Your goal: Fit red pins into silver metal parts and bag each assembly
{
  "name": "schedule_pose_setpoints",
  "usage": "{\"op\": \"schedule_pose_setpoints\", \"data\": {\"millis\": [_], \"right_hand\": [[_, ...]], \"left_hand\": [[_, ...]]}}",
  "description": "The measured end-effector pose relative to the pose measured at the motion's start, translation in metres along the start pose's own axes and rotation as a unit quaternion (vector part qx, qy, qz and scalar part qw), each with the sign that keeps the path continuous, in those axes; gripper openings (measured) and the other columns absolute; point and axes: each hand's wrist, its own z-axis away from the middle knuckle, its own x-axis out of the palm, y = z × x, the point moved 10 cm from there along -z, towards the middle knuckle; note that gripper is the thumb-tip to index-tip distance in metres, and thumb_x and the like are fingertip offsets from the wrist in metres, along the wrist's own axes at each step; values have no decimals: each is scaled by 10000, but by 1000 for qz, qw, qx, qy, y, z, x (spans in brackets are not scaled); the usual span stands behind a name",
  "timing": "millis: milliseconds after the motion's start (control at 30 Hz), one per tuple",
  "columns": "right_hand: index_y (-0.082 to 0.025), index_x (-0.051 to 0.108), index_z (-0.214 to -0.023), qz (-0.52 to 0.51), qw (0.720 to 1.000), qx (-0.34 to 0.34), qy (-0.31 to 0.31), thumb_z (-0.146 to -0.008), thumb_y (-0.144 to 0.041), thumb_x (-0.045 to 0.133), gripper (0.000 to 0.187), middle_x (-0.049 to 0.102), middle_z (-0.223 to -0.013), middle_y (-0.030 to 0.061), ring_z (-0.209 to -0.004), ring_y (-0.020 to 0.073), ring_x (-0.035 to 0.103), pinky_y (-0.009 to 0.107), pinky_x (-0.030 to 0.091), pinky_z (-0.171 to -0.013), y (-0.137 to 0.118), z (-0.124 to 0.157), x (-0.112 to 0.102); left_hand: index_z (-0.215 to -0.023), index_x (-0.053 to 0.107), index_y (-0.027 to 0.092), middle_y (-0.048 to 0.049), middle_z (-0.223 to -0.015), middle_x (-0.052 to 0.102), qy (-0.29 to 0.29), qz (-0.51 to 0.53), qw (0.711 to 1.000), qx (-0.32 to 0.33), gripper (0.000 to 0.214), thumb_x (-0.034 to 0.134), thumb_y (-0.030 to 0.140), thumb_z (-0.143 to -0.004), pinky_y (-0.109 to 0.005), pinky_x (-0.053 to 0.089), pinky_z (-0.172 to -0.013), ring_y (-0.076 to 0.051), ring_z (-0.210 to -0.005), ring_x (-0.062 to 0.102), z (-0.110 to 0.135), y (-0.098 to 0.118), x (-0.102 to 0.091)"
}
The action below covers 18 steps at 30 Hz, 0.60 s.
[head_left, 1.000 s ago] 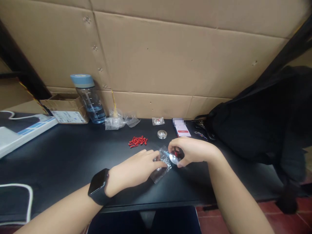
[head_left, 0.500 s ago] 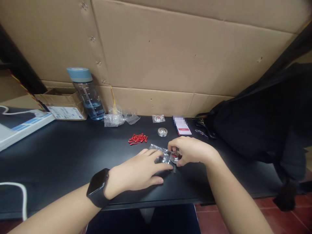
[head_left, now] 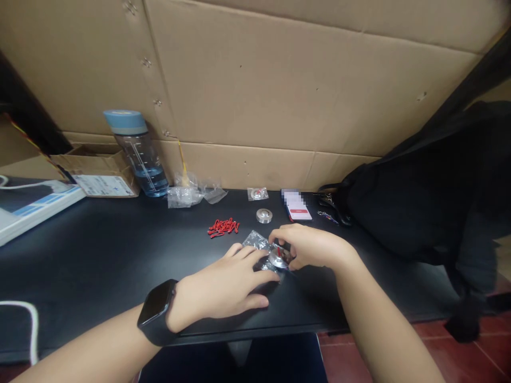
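- Pinching a silver disc (head_left: 277, 261), my right grip (head_left: 313, 247) seems to be working it against crinkled clear film (head_left: 254, 239); my left hand (head_left: 223, 284) lies spread over that.
- Next move, I judge, calls for a steady pinch and pinned film.
- From the disc: near edge of the surface (head_left: 159, 236), six o'clock; widest room, nine, past my left hand; red cords (head_left: 223, 227), ten.

Metal disc (head_left: 277, 260) partly behind right grip (head_left: 313, 246)

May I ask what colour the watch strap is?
The watch strap is black, in the head view.
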Motion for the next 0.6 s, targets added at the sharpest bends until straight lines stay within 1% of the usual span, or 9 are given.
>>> {"op": "schedule_pose_setpoints", "data": {"millis": [133, 200, 300, 400, 467, 600], "right_hand": [[-241, 639, -1047, -27, 998, -49, 2, -631, -108, 812, 469, 629, -974, -9, -736, 132, 588, 200, 372, -587, -10, -2, -1], [-230, 638, -1013, -37, 997, -65, -1, -644, -112, 811, 425, 626, -938, -20, -709, 122, 576, 199, 363, -574, -12, -3, -1], [-220, 645, -984, -29, 997, -66, 3, -640, -120, 834, 405, 627, -924, -18, -716, 127, 569, 206, 364, -587, -11, -6, -2], [-220, 654, -994, -7, 997, -71, 33, -658, -136, 843, 394, 627, -954, -3, -765, 146, 575, 219, 375, -621, -12, -8, -7], [-228, 658, -1029, 7, 996, -77, 53, -676, -142, 844, 408, 626, -991, 8, -810, 162, 592, 227, 393, -646, -14, -9, -9], [-246, 648, -1118, 29, 990, -94, 97, -730, -152, 831, 439, 626, -1098, 33, -981, 212, 627, 267, 459, -776, -21, -12, -12]], "left_hand": [[-1351, 586, 328, -103, -1362, 557, 12, 10, 1000, 9, 429, 596, 487, -953, -465, 390, -1058, -305, -1263, 511, -2, 2, -2], [-1371, 580, 341, -104, -1366, 560, 13, 12, 1000, 12, 437, 585, 489, -960, -463, 389, -1063, -299, -1262, 519, -2, 3, -2], [-1378, 587, 355, -100, -1385, 557, 12, 16, 1000, 19, 441, 596, 481, -956, -465, 381, -1084, -294, -1276, 520, -2, 4, -2], [-1391, 584, 356, -100, -1437, 520, 13, 12, 1000, 8, 465, 611, 485, -945, -478, 390, -1094, -312, -1323, 485, 0, 1, -2], [-1396, 579, 367, -96, -1487, 479, 16, 3, 1000, 0, 470, 613, 485, -943, -513, 376, -1115, -338, -1383, 425, 0, -2, -3], [-1399, 571, 393, -77, -1543, 431, 26, -10, 1000, -1, 467, 615, 476, -942, -587, 312, -1157, -366, -1451, 337, 2, -6, -5]]}}
